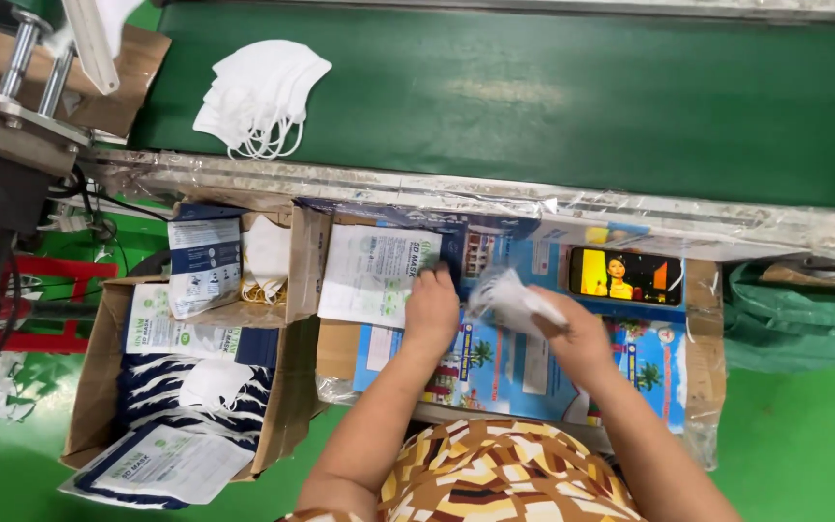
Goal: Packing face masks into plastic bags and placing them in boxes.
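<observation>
Masks [512, 295], white bundle, blurred, centre frame: pinched in your right hand [577, 333], grip closed on it. Packaging pouch [371, 274] lies flat on bench [524, 372], left of bundle, long axis up-down in frame. Your left hand [431, 307] rests on pouch's right edge, fingers pressed down; nearer hand to pouch.

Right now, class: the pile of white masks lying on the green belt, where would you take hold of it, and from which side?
Take the white mask stack by its folded, pointed end at upper right, coming in from the right over the bare green belt. There the layers lie nested together, so fingers can probably pinch them as one. The thin ear loops trail loose at the lower edge and would likely tangle or lift only one mask.
</observation>
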